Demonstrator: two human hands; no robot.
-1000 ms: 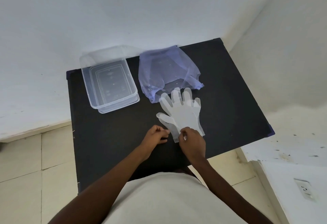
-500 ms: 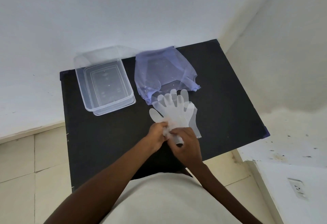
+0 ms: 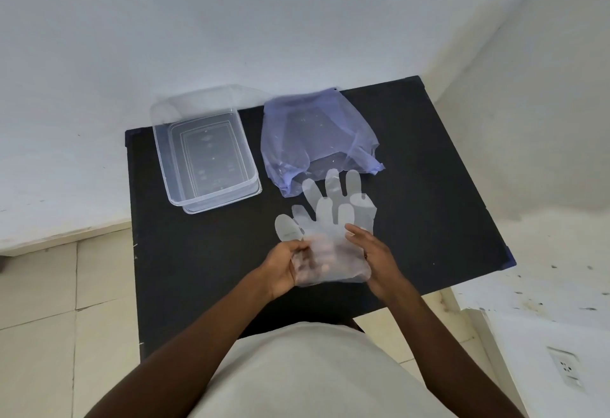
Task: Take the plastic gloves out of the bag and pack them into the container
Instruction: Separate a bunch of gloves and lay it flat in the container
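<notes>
Thin clear plastic gloves (image 3: 326, 219) lie overlapped on the black table (image 3: 204, 252), fingers pointing toward the far edge. My left hand (image 3: 284, 265) grips the cuff end from the left, its fingers tucked under the plastic. My right hand (image 3: 373, 252) holds the cuff's right side, thumb on top. A crumpled purple plastic bag (image 3: 313, 140) lies just behind the gloves, its mouth facing them. The clear rectangular container (image 3: 204, 156) stands to the left of the bag, with nothing visible in it.
The container sits on its clear lid (image 3: 224, 204). White walls close off the back and right of the table. Tiled floor (image 3: 49, 302) lies to the left, and a white ledge with a socket (image 3: 566, 368) sits at lower right.
Both hands went from pinching the cuff flat on the table to lifting and spreading it between them. The glove cuff is now raised off the table.
</notes>
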